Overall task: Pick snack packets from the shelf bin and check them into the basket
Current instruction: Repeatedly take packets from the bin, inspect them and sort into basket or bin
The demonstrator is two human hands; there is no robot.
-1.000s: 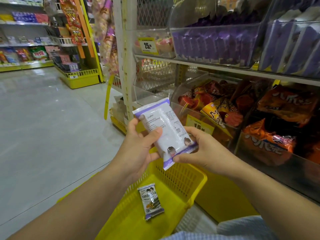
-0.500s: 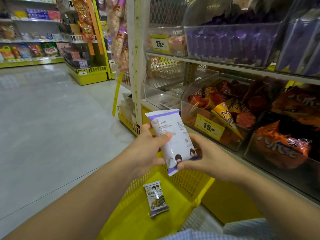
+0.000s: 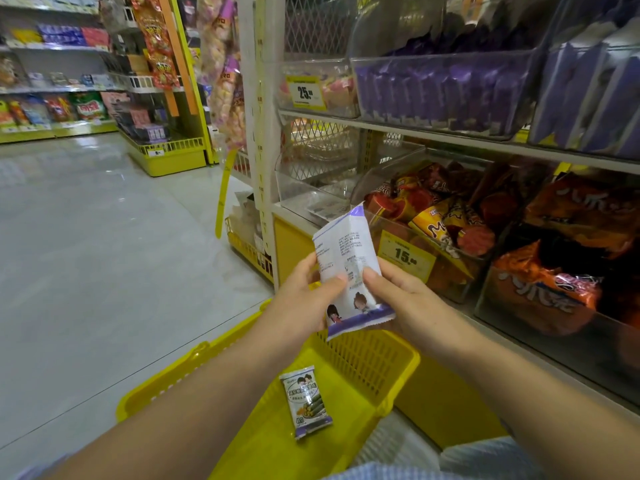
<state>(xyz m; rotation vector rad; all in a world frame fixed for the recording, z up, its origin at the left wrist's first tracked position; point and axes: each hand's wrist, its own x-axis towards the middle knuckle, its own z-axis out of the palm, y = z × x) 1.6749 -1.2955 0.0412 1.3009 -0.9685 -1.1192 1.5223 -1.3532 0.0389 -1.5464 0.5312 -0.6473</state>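
Observation:
A white and purple snack packet (image 3: 349,258) stands nearly upright above the yellow basket (image 3: 381,362), its printed back facing me. My left hand (image 3: 301,299) grips its left edge with the thumb on the face. From the right, my right hand (image 3: 405,303) holds it, thumb pressed on the face beside the left thumb. A second small packet (image 3: 305,400) lies flat on the basket floor. The clear shelf bin (image 3: 446,88) full of purple packets sits on the upper shelf at the right.
Clear bins of orange and red snack bags (image 3: 446,216) fill the lower shelf behind my hands, with a yellow price tag (image 3: 406,254). A white shelf post (image 3: 263,133) rises to the left. Grey aisle floor (image 3: 86,254) spreads left toward far yellow shelving (image 3: 166,157).
The packet has turned from tilted to nearly upright. My right thumb has come up onto its face next to the left thumb. The view has shifted slightly.

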